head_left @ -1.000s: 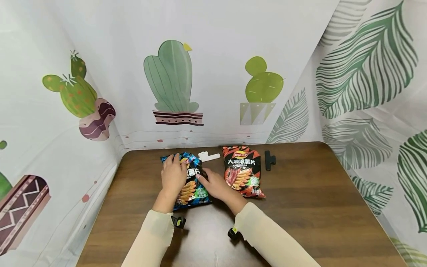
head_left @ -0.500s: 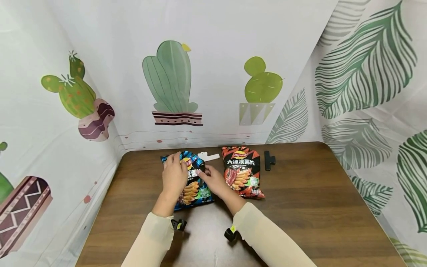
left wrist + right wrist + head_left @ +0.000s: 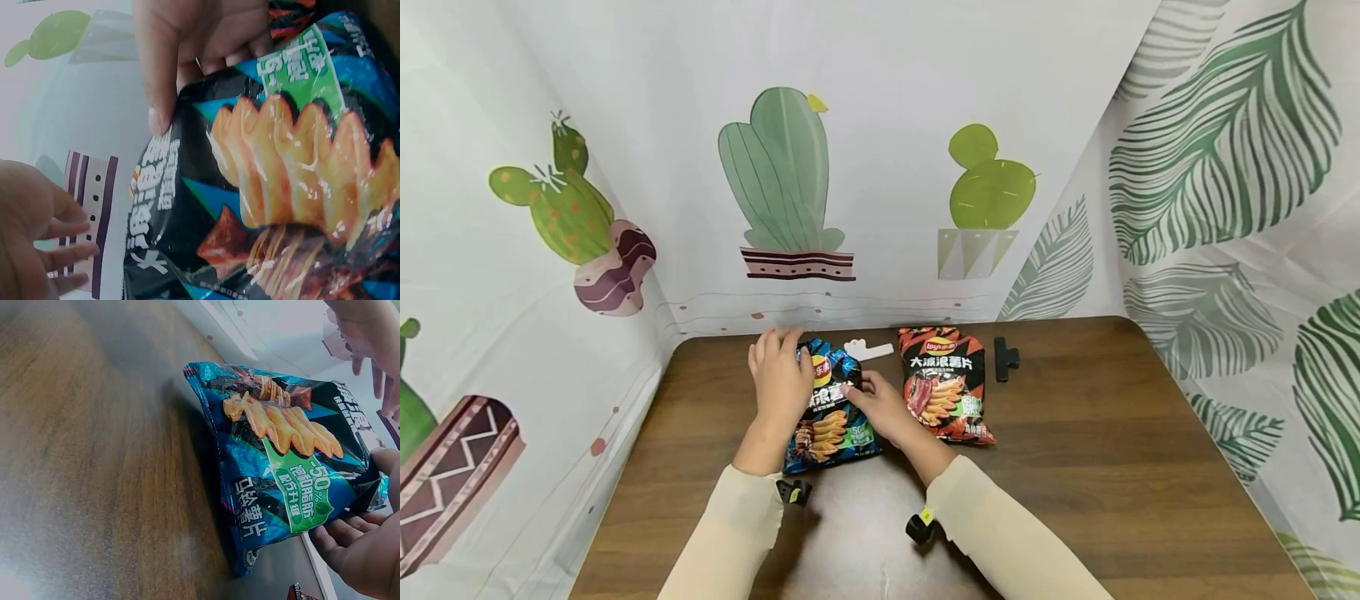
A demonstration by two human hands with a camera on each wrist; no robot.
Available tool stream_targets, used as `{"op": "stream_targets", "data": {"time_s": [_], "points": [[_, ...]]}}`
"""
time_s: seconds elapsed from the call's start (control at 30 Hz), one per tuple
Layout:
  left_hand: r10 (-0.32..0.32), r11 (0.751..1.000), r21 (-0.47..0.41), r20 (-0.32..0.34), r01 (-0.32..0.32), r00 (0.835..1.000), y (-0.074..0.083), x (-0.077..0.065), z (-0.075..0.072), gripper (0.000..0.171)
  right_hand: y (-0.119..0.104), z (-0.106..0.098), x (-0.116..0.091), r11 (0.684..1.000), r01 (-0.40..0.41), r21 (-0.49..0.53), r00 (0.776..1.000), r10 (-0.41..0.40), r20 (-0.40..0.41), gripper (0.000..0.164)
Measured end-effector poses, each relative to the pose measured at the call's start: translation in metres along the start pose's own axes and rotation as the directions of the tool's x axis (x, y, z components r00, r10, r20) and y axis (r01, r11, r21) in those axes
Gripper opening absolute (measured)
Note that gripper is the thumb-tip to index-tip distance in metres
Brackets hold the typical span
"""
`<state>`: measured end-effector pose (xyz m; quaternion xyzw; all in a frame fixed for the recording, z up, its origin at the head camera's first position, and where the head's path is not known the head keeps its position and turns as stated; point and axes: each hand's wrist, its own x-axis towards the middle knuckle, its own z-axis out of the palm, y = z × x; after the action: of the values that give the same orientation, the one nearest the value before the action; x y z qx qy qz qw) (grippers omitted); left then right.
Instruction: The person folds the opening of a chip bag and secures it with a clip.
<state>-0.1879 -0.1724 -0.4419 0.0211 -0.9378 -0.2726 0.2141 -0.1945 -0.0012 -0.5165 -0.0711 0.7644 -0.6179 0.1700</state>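
A blue and black bag of potato chips lies on the left part of the table, printed side up. My right hand grips its right edge, thumb on the front and fingers tucked beneath, as the right wrist view shows at the bag. Over the bag's upper left side is my left hand, fingers spread and loosely bent. In the left wrist view this left hand stands apart from the bag, holding nothing.
A red and black chip bag lies to the right of the blue one. Between them at the back is a white bag clip; a black bag clip is right of the red bag. A printed cloth wall borders the brown table.
My left hand has let go of the blue bag and moved slightly left and up. My right hand has shifted its hold along the right edge, and the bag has shifted slightly right.
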Motion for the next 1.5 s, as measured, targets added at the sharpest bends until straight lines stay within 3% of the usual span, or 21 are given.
{"op": "stream_targets", "data": {"time_s": [0.13, 0.4, 0.7, 0.9, 1.17, 1.5], "points": [[0.021, 1.0, 0.005, 0.018, -0.021, 1.0, -0.0036, 0.004, -0.0014, 0.034, -0.0011, 0.0, -0.0019, 1.0, 0.003, -0.005, 1.0, -0.003, 0.003, 0.069], [0.033, 0.994, 0.098, 0.112, -0.044, 0.993, -0.0092, 0.0078, 0.0011, 0.037, -0.0054, -0.0003, -0.0085, 0.999, 0.036, 0.001, 0.999, -0.036, -0.002, 0.06], [0.065, 0.995, 0.07, 0.088, -0.071, 0.994, -0.0084, 0.0082, -0.0001, 0.03, -0.0041, -0.0011, -0.0092, 0.997, 0.07, 0.042, 0.998, -0.07, 0.005, 0.049], [0.086, 0.996, 0.025, 0.081, -0.088, 0.993, -0.0066, 0.0076, -0.0017, 0.026, -0.0028, -0.0014, -0.0088, 0.997, 0.073, 0.026, 0.996, -0.071, -0.052, 0.05], [0.1, 0.995, 0.007, 0.087, -0.101, 0.991, -0.0056, 0.0068, -0.0022, 0.018, -0.003, -0.0015, -0.0058, 0.992, 0.1, 0.073, 0.986, -0.089, -0.14, 0.03], [0.133, 0.991, 0.01, 0.088, -0.135, 0.987, -0.0077, 0.0068, -0.0017, 0.016, 0.0019, -0.004, -0.0019, 0.992, 0.118, 0.036, 0.979, -0.11, -0.171, 0.019]]}}
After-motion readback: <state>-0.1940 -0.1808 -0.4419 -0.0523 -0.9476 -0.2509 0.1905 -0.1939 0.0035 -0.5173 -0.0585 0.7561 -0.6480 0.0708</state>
